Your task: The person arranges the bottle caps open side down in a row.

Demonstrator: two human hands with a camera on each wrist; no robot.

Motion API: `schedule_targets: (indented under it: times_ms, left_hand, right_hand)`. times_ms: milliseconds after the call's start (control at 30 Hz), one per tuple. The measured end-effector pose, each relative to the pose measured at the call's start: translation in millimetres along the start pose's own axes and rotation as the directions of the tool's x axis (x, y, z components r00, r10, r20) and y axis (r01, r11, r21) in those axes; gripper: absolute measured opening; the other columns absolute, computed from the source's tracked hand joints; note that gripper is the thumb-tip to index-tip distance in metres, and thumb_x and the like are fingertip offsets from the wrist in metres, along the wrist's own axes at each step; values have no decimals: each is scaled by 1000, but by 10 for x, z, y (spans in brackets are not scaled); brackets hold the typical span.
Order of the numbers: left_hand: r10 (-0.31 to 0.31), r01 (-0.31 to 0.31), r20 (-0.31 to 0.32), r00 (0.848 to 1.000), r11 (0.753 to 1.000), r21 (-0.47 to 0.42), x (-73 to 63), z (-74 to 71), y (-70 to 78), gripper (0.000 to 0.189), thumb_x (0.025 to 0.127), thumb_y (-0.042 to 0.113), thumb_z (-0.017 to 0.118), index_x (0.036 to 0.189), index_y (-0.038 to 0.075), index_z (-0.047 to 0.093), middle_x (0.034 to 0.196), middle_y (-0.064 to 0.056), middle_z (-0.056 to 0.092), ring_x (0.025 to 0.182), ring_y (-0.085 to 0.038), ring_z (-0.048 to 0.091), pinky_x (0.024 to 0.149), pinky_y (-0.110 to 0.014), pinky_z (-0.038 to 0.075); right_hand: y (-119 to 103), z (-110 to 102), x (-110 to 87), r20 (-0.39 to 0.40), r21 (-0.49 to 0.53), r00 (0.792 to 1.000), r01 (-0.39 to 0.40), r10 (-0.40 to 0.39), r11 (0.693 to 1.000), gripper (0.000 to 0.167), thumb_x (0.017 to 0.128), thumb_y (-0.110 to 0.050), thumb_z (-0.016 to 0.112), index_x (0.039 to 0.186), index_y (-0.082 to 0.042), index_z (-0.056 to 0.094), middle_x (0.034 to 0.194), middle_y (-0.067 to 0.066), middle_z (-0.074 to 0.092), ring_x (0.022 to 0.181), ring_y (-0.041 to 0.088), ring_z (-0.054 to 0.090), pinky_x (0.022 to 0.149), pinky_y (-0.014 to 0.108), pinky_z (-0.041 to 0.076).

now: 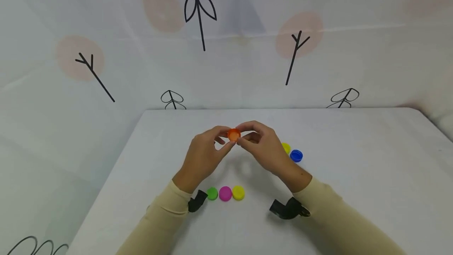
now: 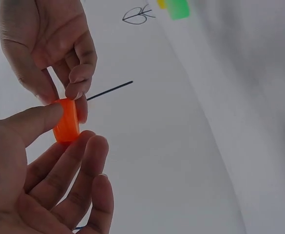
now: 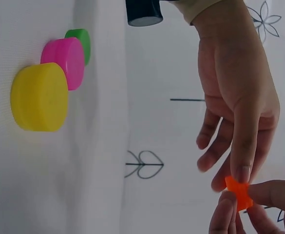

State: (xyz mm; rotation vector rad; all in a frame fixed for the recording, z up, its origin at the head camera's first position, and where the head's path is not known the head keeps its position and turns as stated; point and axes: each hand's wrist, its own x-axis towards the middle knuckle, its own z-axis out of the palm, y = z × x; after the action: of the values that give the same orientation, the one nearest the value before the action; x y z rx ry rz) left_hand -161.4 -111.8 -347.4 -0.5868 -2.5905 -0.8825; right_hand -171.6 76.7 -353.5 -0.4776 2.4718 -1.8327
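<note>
An orange bottle cap (image 1: 234,134) is held up above the table, its hollow side toward the head camera. My left hand (image 1: 204,149) pinches it on one side between thumb and fingers, and my right hand (image 1: 264,148) pinches the other. In the left wrist view the orange cap (image 2: 67,122) appears edge-on, with the left thumb on its rim. Below the hands, a green cap (image 1: 212,193), a magenta cap (image 1: 225,193) and a yellow cap (image 1: 238,193) lie in a row on the table.
A blue cap (image 1: 296,156) lies hollow side up beyond the right wrist. Beside it another yellow cap (image 1: 286,147) is partly hidden by that hand. The white table (image 1: 368,176) meets a patterned cloth backdrop (image 1: 244,70). Each wrist carries a black camera mount (image 1: 288,209).
</note>
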Motion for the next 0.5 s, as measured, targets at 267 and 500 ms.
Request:
schedule_targets:
  times_ms: [267, 500]
  left_hand:
    - [82, -82, -3, 997, 997, 0, -56, 19, 107, 35, 86, 27, 80, 116, 15, 69, 102, 3, 75, 83, -10, 68, 72, -24, 56]
    - [141, -142, 52, 989, 989, 28, -104, 30, 207, 38, 85, 28, 81, 117, 16, 66, 100, 3, 76, 82, -8, 69, 73, -20, 55]
  right_hand:
    - [-35, -147, -164, 60, 65, 997, -56, 53, 996, 30, 95, -17, 70, 124, -14, 61, 124, 6, 64, 98, 16, 71, 95, 32, 55]
    - [-3, -251, -305, 110, 96, 990, -96, 86, 991, 37, 94, -18, 71, 128, -9, 58, 123, 12, 64, 100, 23, 71, 91, 26, 55]
